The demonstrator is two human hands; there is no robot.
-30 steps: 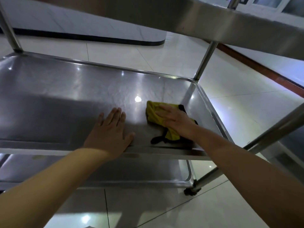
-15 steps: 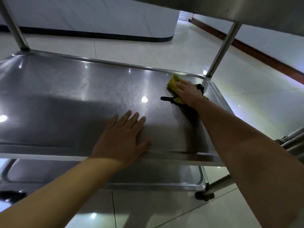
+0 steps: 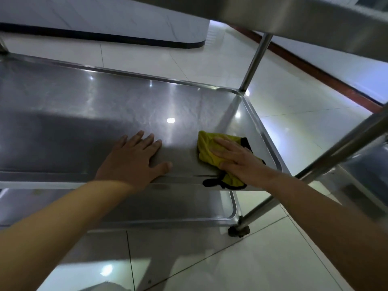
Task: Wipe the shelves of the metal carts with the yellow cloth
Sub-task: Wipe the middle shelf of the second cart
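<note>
Two steel shelves [image 3: 105, 114] stand over pale floor tiles [image 3: 294, 114]; the yellow cloth [image 3: 207, 152], long axis running near-to-far, lies at the right end under the flat-fingered right hand [image 3: 237, 160]; the left hand [image 3: 132, 162] rests flat beside it.

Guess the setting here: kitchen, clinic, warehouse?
Probably an institutional or commercial interior, perhaps a clinic or canteen; I can't tell which. Cues: a wheeled stainless-steel cart, glossy white floor tiles, and a curved white counter base.
</note>
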